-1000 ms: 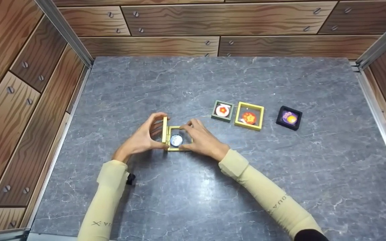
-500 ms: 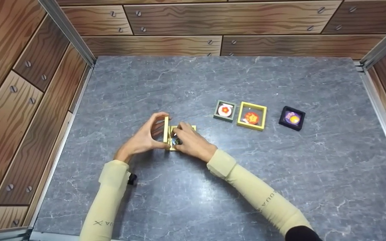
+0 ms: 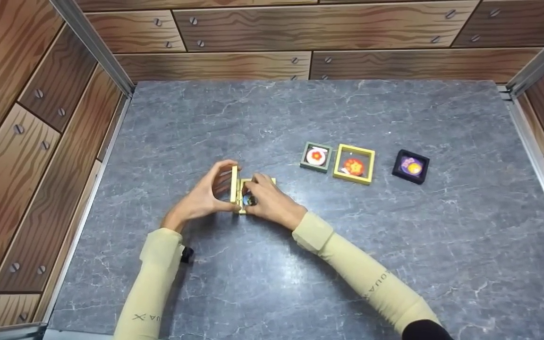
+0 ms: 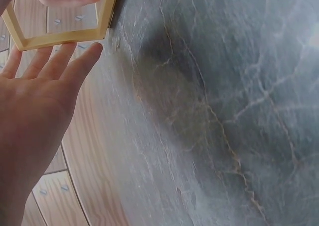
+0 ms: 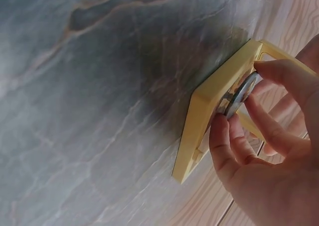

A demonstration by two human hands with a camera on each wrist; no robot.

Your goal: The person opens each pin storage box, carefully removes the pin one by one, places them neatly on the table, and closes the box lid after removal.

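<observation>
In the head view a small hinged yellow display frame lies on the table, its lid (image 3: pixel 234 184) standing upright at the left of its base (image 5: pixel 227 69). My left hand (image 3: pixel 201 194) holds the lid between thumb and fingers; the left wrist view has the fingers along the yellow rim (image 4: pixel 65 39) around a clear pane. With thumb and fingertips, my right hand (image 3: pixel 273 198) pinches a dark-edged round disc (image 5: pixel 241 95) over the base. The disc is tilted, and whether it still touches the base cannot be told. The right hand hides much of the base from above.
To the right lie a green frame (image 3: pixel 306 163) with a red-and-white round piece, a larger yellow frame (image 3: pixel 369 163) with a red-orange one and a black frame (image 3: pixel 396 166) with a purple-yellow one. Wood-patterned walls (image 3: pixel 243 28) border the grey marbled table (image 3: pixel 262 113).
My right hand has moved left from the base's right side and taken hold of the disc, which lay flat before. The left hand keeps its hold on the upright lid.
</observation>
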